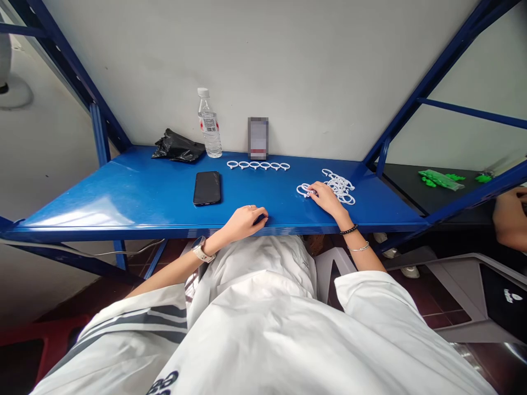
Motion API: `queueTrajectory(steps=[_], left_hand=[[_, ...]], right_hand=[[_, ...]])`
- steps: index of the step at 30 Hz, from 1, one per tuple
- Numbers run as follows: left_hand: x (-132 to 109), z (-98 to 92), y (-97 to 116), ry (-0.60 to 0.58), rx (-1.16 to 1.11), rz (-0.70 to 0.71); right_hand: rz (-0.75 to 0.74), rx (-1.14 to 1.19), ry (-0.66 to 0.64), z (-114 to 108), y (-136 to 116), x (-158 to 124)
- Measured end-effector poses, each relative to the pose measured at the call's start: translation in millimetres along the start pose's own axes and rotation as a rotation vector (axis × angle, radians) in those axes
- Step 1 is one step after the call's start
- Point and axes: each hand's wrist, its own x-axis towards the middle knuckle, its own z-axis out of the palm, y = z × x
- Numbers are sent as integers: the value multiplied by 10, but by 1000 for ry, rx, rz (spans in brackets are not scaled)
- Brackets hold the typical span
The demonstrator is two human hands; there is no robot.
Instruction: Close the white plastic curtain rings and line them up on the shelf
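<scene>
Probably for easy reach, rings (pixel 342 189) lie heaped on the counter (pixel 135 200) beside the right hand (pixel 328 199), which touches a few, grip unclear from here, while the left hand (pixel 245 221) rests loosely fisted.

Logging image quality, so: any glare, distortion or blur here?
In the head view, glare whitens the blue table at its left end; blue posts splay outward, probably lens distortion; the upright screen is pixelated; the right hand and white rings look fairly sharp.
</scene>
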Motion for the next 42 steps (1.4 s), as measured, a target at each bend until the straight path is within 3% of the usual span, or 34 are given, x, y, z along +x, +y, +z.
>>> queueTrajectory(steps=[7, 10, 15, 20, 23, 42], left_hand=[[5, -22, -18, 7, -89, 2], [9, -40, -21, 11, -165, -19], [16, -93, 12, 13, -333, -99], [34, -131, 21, 69, -546, -201], [46, -120, -21, 85, -545, -161], [46, -87, -50, 10, -317, -4]], right_hand=[[-4, 64, 106, 83, 53, -6], [5, 63, 214, 44, 27, 0], [-90, 277, 334, 6, -362, -72], [-318, 553, 148, 168, -945, -186], [-356, 601, 105, 288, -1114, -213], [-211, 893, -4, 430, -1061, -205]])
